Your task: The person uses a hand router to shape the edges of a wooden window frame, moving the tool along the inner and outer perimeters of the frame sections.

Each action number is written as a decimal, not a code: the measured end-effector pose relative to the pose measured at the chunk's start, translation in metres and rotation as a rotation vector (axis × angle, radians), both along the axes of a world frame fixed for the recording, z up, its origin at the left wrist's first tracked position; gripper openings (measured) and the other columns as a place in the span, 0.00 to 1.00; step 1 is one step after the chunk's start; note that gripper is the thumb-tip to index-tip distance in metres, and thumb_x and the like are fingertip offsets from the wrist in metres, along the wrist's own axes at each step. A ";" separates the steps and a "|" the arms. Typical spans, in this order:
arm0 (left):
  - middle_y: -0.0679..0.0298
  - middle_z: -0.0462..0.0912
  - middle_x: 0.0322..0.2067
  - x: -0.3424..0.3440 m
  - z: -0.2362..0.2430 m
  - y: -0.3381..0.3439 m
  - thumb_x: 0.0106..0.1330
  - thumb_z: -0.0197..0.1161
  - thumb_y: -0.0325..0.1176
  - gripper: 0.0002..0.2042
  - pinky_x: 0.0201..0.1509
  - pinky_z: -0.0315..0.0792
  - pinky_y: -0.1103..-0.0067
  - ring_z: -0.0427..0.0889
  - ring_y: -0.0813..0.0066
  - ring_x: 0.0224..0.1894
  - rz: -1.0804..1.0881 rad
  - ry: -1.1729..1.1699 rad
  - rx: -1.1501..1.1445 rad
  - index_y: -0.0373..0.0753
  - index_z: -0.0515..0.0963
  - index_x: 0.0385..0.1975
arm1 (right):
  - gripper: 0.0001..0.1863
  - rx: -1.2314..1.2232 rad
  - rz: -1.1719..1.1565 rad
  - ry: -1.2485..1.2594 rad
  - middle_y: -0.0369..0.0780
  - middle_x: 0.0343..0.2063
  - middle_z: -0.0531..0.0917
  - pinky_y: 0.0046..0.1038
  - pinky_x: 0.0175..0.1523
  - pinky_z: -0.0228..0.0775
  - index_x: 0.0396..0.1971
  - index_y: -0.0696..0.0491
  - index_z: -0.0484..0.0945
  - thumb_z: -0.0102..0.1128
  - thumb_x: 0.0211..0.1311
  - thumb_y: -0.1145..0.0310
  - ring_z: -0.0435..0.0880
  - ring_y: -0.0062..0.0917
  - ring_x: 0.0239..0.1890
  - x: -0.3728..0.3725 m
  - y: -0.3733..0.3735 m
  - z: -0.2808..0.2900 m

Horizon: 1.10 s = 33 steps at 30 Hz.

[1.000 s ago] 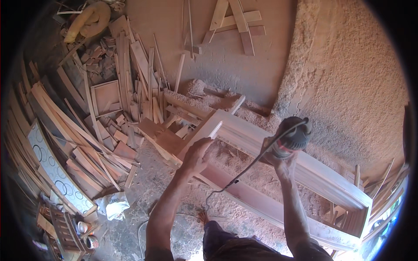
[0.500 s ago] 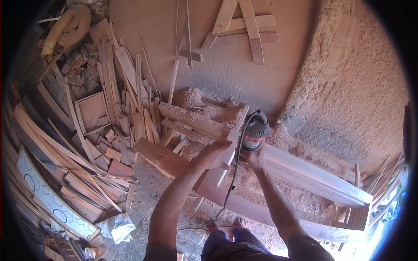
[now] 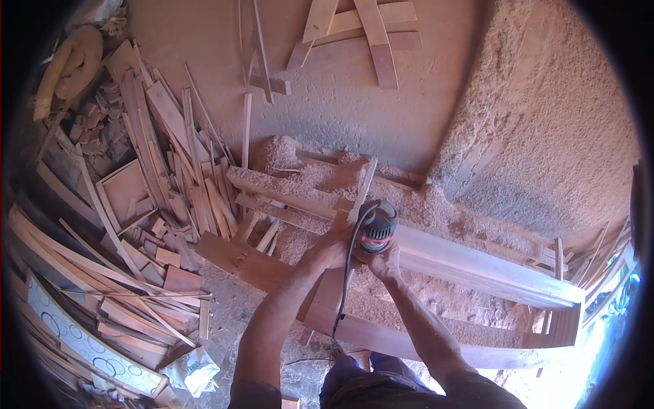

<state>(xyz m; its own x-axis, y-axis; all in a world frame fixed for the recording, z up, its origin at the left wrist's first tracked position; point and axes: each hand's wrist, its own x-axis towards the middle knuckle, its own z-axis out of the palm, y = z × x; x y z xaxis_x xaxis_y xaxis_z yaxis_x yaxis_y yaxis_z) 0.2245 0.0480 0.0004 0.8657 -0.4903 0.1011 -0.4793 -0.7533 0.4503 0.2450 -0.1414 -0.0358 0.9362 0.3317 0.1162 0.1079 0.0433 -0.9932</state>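
My right hand (image 3: pixel 383 262) is wrapped round the lower part of a black corded power tool (image 3: pixel 379 223) with a red band and a vented round top. Its exact kind does not show. The tool's black cord (image 3: pixel 346 279) loops over its left side and runs down toward my feet. Just left of the tool, my left hand (image 3: pixel 330 251) grips a pale wooden board (image 3: pixel 343 219), which is mostly hidden by the hand and the tool. The fingertips of my left hand are partly covered too.
A long wooden frame (image 3: pixel 477 262) stretches to the right. Below my hands curves a reddish plank (image 3: pixel 381 337). Sawdust (image 3: pixel 320 184) lies heaped along the wall. Offcuts and strips (image 3: pixel 163 136) crowd the left side. Wooden pieces (image 3: pixel 371 34) hang on the wall.
The power tool and my right hand have moved left and slightly down, closer to my left hand. The pale board shows less than before. The whole view has shifted a little.
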 end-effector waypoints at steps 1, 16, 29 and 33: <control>0.55 0.77 0.61 0.002 0.003 0.001 0.53 0.78 0.46 0.34 0.72 0.71 0.67 0.73 0.57 0.68 0.009 0.051 0.018 0.42 0.76 0.61 | 0.42 0.059 0.016 0.018 0.36 0.51 0.83 0.28 0.58 0.78 0.59 0.52 0.65 0.83 0.46 0.77 0.83 0.19 0.52 -0.003 0.003 0.006; 0.51 0.88 0.46 0.025 -0.066 0.034 0.51 0.81 0.47 0.28 0.54 0.81 0.62 0.87 0.50 0.49 0.053 0.094 -0.044 0.46 0.84 0.53 | 0.32 0.318 0.070 0.007 0.33 0.50 0.84 0.25 0.57 0.78 0.57 0.53 0.74 0.81 0.52 0.79 0.83 0.17 0.51 -0.004 0.015 -0.012; 0.60 0.62 0.76 -0.030 -0.091 0.042 0.68 0.69 0.38 0.36 0.86 0.47 0.66 0.57 0.63 0.79 -0.111 0.217 0.034 0.46 0.63 0.75 | 0.39 0.062 0.031 -0.036 0.33 0.52 0.86 0.25 0.58 0.80 0.62 0.51 0.73 0.84 0.50 0.76 0.85 0.16 0.52 -0.063 0.013 -0.008; 0.58 0.60 0.77 -0.066 -0.094 0.036 0.67 0.72 0.37 0.40 0.86 0.47 0.66 0.57 0.62 0.80 -0.046 0.230 0.103 0.46 0.58 0.77 | 0.47 -0.045 -0.045 -0.086 0.41 0.52 0.85 0.32 0.60 0.77 0.61 0.52 0.70 0.89 0.43 0.52 0.86 0.28 0.54 -0.093 0.010 0.004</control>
